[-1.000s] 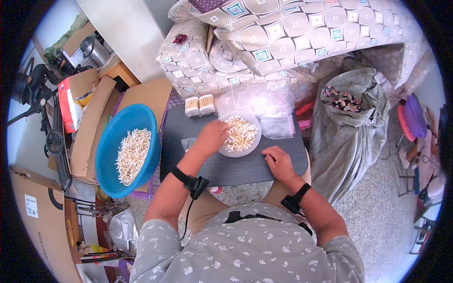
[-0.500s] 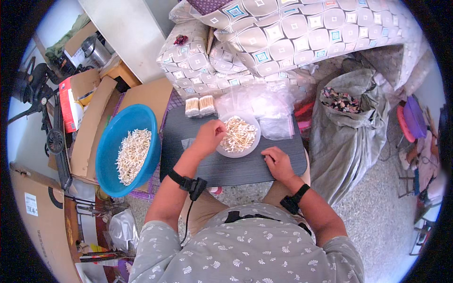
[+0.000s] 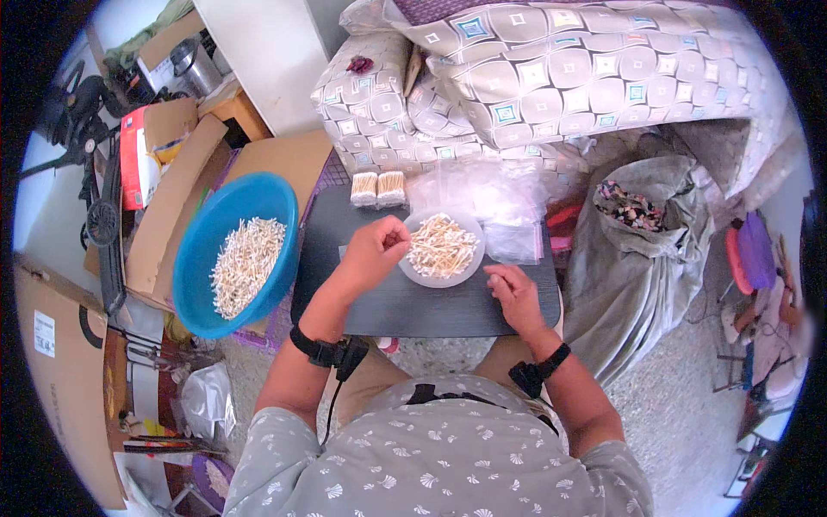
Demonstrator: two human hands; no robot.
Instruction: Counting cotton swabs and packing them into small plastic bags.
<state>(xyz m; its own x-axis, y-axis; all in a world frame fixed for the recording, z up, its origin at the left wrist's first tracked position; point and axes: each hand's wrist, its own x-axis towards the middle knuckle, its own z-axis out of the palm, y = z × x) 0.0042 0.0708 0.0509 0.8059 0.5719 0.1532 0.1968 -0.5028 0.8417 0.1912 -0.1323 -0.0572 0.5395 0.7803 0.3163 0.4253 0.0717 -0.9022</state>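
Observation:
A round translucent white bowl (image 3: 415,275) full of loose cotton swabs (image 3: 441,246) stands on a dark, wood-grained small table (image 3: 392,314). My left hand (image 3: 376,250) is just left of the bowl, its fingers curled together near the rim. Whether they hold anything is hidden. My right hand (image 3: 515,297) is right of the bowl, over the table, its fingers loosely curled, with nothing visible in them. Two packed bundles of cotton swabs (image 3: 377,189) sit at the table's far left. Clear plastic bags (image 3: 508,207) lie in a pile behind and right of the bowl.
Left of the table, a big blue basin (image 3: 191,284) holds a heap of cotton swabs. Cardboard boxes (image 3: 177,211) stand beyond it. A patterned fabric-covered sofa (image 3: 568,103) spans the back. On the right, a large grey sack (image 3: 629,284) holds multicoloured bits.
The whole view has shifted slightly. My left hand has drawn a little left from the bowl's rim. My right hand has changed its pose a little, still beside the bowl.

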